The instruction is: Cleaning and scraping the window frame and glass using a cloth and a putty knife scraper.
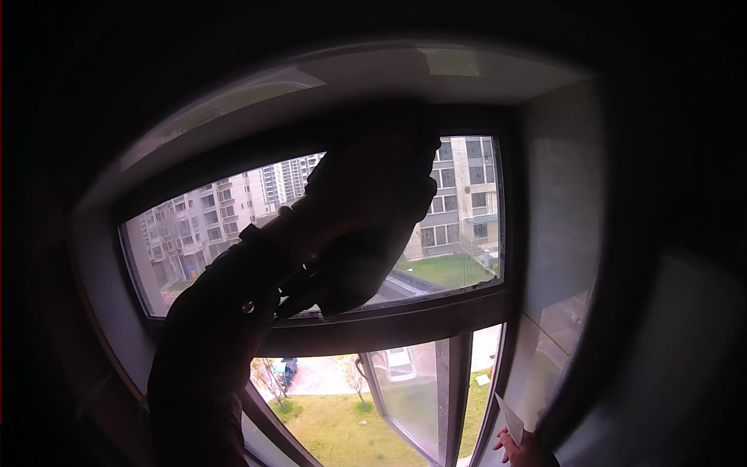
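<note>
Raised in front of the upper window pane [467,272], my left hand [377,183] is a dark silhouette at the end of a dark sleeve. A limp, cloth-like dark mass [354,272] hangs under it, too dark to name for sure. The fingers of that hand are lost in shadow, and whether they touch the glass cannot be seen. Low at the right, my right hand [523,451] is closed on a thin, pale flat piece [510,419] with a pointed upper end, beside the window's right reveal.
A dark crossbar [389,331] divides the upper pane from the lower opening, where a framed sash [412,397] stands swung outward. Pale side walls [560,202] frame the window. Far below outside lie grass [342,428], thin trees and a parked white car [399,364]; tall buildings stand beyond.
</note>
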Action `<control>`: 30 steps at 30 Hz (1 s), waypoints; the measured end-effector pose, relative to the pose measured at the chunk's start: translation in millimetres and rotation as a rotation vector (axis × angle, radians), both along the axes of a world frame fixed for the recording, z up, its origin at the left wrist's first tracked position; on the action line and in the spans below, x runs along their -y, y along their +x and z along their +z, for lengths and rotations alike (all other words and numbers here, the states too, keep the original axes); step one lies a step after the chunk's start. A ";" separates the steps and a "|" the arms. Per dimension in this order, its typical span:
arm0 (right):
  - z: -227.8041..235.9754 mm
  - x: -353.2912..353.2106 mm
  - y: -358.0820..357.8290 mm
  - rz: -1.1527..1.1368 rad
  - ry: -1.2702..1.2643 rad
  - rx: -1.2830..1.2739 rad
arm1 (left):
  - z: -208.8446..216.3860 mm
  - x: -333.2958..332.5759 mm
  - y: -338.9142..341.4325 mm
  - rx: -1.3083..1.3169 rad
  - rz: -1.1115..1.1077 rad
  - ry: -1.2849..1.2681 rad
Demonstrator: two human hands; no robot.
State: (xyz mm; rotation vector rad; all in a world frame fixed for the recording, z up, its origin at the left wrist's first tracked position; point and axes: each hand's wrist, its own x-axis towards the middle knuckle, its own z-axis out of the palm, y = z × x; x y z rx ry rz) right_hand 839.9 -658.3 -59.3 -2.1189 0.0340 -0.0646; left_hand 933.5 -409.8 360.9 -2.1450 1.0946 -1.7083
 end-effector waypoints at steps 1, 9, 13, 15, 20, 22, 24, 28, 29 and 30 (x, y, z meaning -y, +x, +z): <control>2.3 2.2 -3.7 -0.050 0.121 -0.017 | 2.8 7.1 14.2 -0.050 -0.092 0.021; -20.1 17.4 -15.8 -0.110 0.138 0.236 | 12.5 91.3 79.4 0.030 -0.261 0.105; -48.1 21.2 -12.1 -0.232 0.171 0.343 | -1.4 85.7 49.7 -0.040 -0.294 0.102; -48.3 11.1 8.7 -0.247 0.099 0.480 | 10.6 25.3 -1.2 -0.078 -0.017 0.053; -39.5 7.2 -11.5 -0.291 -0.104 0.500 | -7.1 -65.0 17.6 0.176 -0.127 0.045; -11.0 -7.8 -11.6 -0.212 0.195 0.384 | -11.5 -78.1 -13.6 -0.158 -0.201 -0.027; -17.6 -6.9 -9.0 -0.230 0.286 0.412 | -3.6 -61.3 -16.5 -0.029 -0.038 -0.025; -21.1 -1.4 -11.7 -0.232 0.457 0.341 | 2.0 -30.3 9.3 -0.233 -0.054 -0.001; -16.9 -2.5 -9.8 -0.238 0.461 0.367 | 4.6 -32.8 18.5 -0.012 -0.114 0.105; -8.5 -5.5 -11.9 -0.227 0.465 0.366 | 4.8 -34.3 23.5 -0.011 -0.103 0.106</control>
